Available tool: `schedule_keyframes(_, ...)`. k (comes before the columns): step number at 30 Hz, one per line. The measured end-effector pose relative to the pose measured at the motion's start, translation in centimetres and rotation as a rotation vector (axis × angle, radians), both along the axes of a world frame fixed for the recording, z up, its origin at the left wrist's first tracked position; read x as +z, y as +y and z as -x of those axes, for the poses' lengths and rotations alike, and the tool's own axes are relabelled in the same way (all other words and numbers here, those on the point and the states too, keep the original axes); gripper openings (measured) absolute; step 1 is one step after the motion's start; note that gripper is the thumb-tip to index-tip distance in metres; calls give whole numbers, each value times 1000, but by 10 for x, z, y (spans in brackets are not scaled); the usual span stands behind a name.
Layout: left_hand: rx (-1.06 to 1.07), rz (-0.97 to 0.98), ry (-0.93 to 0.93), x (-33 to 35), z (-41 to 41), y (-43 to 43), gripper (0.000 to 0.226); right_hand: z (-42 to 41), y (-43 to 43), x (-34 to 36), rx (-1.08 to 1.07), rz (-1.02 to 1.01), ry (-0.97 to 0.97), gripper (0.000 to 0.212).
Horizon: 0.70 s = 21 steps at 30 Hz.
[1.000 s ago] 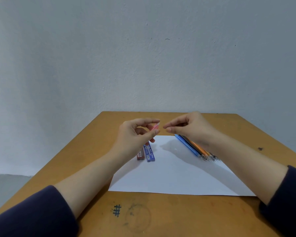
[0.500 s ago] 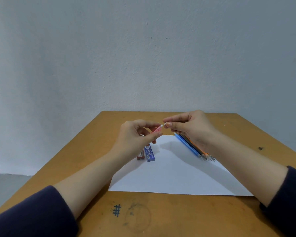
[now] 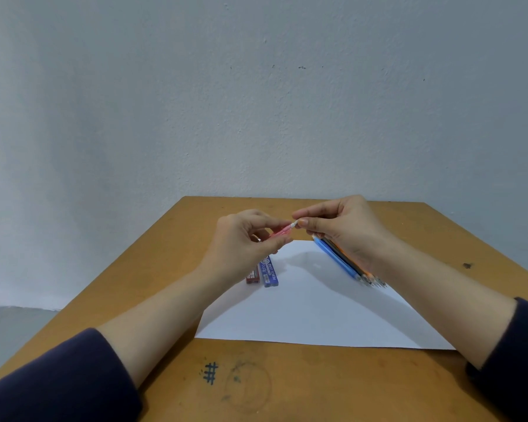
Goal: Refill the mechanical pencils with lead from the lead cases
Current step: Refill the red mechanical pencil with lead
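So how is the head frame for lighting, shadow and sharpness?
Head view: soft, even light, no glare; both hands cast a diffuse shadow on the white paper; the pink pencil, pinched in the left hand with the right hand at its white tip, reads small but fairly sharp.

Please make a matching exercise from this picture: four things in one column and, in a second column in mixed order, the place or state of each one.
Things:
1. pink pencil
2. blue lead case
3. red lead case
4. blue pencil

Places or states:
A. lies on the paper, under the right hand
B. held in the air by the left hand
C. lies just left of the blue case
D. lies on the paper's left part, label up

Pairs: 1-B, 2-D, 3-C, 4-A
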<state>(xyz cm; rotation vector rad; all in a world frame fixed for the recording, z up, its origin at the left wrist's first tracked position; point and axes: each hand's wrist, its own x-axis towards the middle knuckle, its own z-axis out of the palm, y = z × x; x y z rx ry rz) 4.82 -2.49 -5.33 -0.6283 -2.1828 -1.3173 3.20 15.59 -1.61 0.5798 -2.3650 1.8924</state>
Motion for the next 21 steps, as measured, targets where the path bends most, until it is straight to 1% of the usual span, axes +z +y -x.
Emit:
schedule_keyframes(6,48,17,52,-3,2,-1,21,3,-1,-2,18,13,-18,14)
schedule_keyframes(9,55,20,85,-3,3,-1,20,4,-1,-5,39,64,-58,15)
schedule_keyframes(11,52,22,102,-4,3,-1,21,4,-2,-7,71,100,-92,19)
schedule_keyframes(14,50,36,120,-5,4,-2,23,4,-3,-11,80,110,-94,25)
schedule_keyframes(21,55,16,111,-6,6,-2,24,10,-1,-14,53,152,-120,18)
